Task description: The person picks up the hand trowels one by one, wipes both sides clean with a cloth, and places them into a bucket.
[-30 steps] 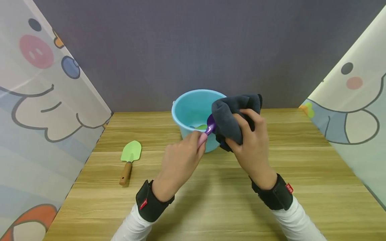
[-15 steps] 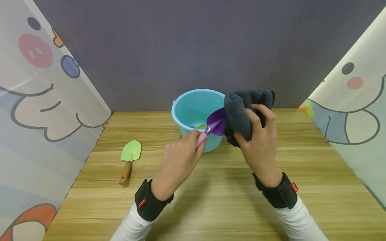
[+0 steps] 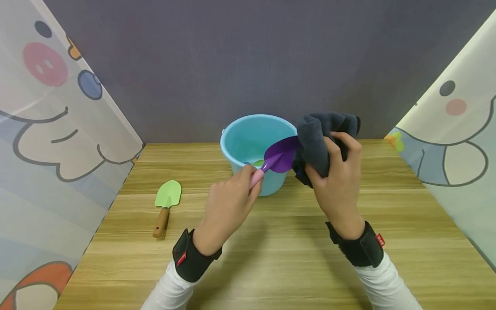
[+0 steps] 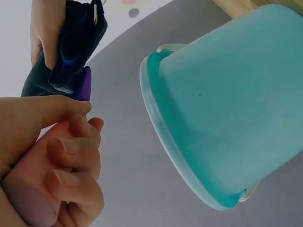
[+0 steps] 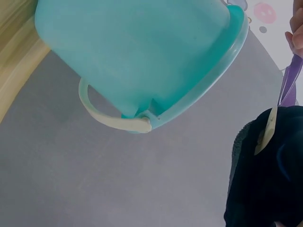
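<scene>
My left hand (image 3: 228, 204) grips the pink handle (image 4: 40, 163) of a purple toy trowel (image 3: 280, 156), its blade tilted up over the near right rim of a light blue bucket (image 3: 252, 129). In my right hand (image 3: 339, 185) is a bunched dark grey cloth (image 3: 315, 140), which covers the tip of the blade. The right wrist view shows the cloth (image 5: 270, 175) against the purple blade (image 5: 289, 82); most of the right hand is hidden there. Something green (image 3: 257, 163) and a bit of blue lie inside the bucket, mostly hidden by its wall.
A light green trowel (image 3: 168, 196) with a wooden handle lies on the wooden table (image 3: 271, 258) at the left. Behind the bucket rises a grey panel (image 3: 232, 64). Cartoon-printed panels flank the table on both sides. The bucket's whitish handle (image 5: 109, 118) hangs at its side.
The right hand has moved right and slightly up with the cloth, sliding it along the trowel toward the tip. More of the purple blade shows. The left hand has barely moved.
</scene>
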Available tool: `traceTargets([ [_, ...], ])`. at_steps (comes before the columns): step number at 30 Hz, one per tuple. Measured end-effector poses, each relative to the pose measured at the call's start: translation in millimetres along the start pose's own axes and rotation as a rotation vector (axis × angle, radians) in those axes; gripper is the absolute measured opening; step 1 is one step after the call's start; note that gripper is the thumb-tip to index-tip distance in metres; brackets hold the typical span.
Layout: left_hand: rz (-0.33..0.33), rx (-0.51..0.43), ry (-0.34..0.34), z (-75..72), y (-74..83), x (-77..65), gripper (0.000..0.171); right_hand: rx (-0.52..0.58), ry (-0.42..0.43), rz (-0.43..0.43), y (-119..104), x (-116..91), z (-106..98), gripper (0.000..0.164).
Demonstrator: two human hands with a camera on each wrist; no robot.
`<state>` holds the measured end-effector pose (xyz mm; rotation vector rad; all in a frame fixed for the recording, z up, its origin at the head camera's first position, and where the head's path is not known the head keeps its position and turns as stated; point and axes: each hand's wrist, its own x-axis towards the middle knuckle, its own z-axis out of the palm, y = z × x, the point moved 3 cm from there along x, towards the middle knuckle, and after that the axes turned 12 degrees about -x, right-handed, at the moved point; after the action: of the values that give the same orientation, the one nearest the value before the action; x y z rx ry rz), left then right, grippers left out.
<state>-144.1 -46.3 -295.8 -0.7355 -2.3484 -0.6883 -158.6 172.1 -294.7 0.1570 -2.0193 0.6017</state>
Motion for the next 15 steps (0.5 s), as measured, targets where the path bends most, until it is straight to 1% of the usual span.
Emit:
traceTargets([
  [4, -0.012, -0.023, -0.015, 0.4, -1.2, 0.5, 0.022, -0.013, -0.027, 0.018, 1.1, -0.3, 1.2, 0.041],
  [9, -0.025, -0.069, -0.027, 1.4, -1.7, 1.0, 0.019, -0.013, -0.040, 0.020, 0.5, 0.7, 0.9, 0.042],
  [15, -0.035, -0.047, -0.006, 2.3, -4.0, 1.7, 0.018, -0.004, -0.058, 0.026, 0.3, 0.7, 0.2, 0.043],
])
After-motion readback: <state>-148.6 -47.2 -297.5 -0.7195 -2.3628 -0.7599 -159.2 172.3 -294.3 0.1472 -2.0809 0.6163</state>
